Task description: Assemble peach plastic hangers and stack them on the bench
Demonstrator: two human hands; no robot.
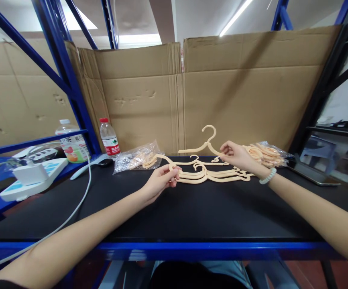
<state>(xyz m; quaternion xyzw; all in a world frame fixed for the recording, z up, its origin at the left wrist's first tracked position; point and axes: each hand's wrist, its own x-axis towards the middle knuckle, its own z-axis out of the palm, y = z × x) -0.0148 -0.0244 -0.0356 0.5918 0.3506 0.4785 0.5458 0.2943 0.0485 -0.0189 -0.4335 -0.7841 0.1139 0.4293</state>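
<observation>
A beige clothes hanger (207,143) is raised above the table, its hook pointing up. My right hand (236,155) is closed on the right arm of this hanger. My left hand (162,178), lower and to the left, pinches a second beige hanger piece (168,159) whose curved end sticks up past the fingers; the rest of it is partly hidden. Between the hands several matching hangers (192,180) lie close together on the black tabletop (174,212), their hooks toward the back. Another small hook (194,157) shows behind them.
Clear plastic bags of beige hanger parts lie at left (136,157) and right (268,154). A red-capped water bottle (109,138), a brush (91,165) and a white power strip (35,178) with a cable are on the left. Cardboard (143,96) walls the back.
</observation>
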